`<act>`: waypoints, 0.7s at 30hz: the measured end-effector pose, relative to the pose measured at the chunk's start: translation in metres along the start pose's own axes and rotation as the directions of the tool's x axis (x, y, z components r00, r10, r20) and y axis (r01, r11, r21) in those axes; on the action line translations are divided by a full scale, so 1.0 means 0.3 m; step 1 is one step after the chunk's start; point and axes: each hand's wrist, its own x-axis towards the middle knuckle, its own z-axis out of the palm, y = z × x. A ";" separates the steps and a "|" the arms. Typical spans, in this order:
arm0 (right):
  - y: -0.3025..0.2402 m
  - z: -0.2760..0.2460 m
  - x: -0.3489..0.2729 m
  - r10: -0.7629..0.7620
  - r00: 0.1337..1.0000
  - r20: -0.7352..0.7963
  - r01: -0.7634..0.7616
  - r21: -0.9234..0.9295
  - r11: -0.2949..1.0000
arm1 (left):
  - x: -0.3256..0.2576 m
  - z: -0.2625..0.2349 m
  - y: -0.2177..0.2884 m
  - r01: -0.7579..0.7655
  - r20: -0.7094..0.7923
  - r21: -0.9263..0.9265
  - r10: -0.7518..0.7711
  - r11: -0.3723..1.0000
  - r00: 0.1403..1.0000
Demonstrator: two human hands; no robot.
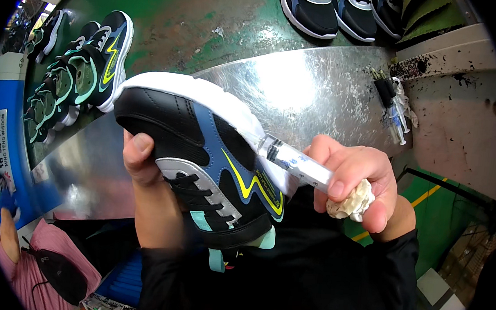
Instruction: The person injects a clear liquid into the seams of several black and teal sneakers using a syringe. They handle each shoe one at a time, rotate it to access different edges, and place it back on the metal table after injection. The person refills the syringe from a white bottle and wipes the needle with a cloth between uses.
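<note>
My left hand [142, 164] grips a black sneaker [201, 151] with blue, silver and yellow panels and a white sole, held on its side with the toe pointing up left. My thumb lies on the toe's black upper. My right hand [356, 181] holds a clear plastic syringe [297, 162], its tip touching the white sole edge near the heel. A crumpled off-white rag [352, 203] is bunched in the same hand, under the fingers.
A shiny metal worktable [317, 90] lies under the shoe. Several similar sneakers [80, 72] are lined up at left and more [341, 8] at the top. Spare syringes [399, 117] sit in a black holder at right. Another person in pink [24, 265] is at the lower left.
</note>
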 end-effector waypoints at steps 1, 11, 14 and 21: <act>0.002 0.000 -0.007 0.009 1.000 -0.010 -0.009 0.001 1.000 | -0.003 -0.008 0.000 -0.016 -0.008 -0.003 0.016 1.000 1.000; 0.053 -0.033 -0.086 0.022 0.999 -0.034 -0.023 -0.020 1.000 | 0.004 -0.053 0.010 -0.047 -0.041 0.118 0.052 0.992 0.998; 0.064 -0.036 -0.109 0.041 0.998 -0.039 -0.041 0.005 0.999 | 0.000 -0.106 0.021 -0.046 -0.030 0.024 0.047 0.999 0.998; 0.086 -0.044 -0.195 0.034 0.999 -0.030 -0.036 -0.066 0.997 | 0.024 -0.165 0.031 -0.042 -0.186 0.082 0.057 0.996 0.981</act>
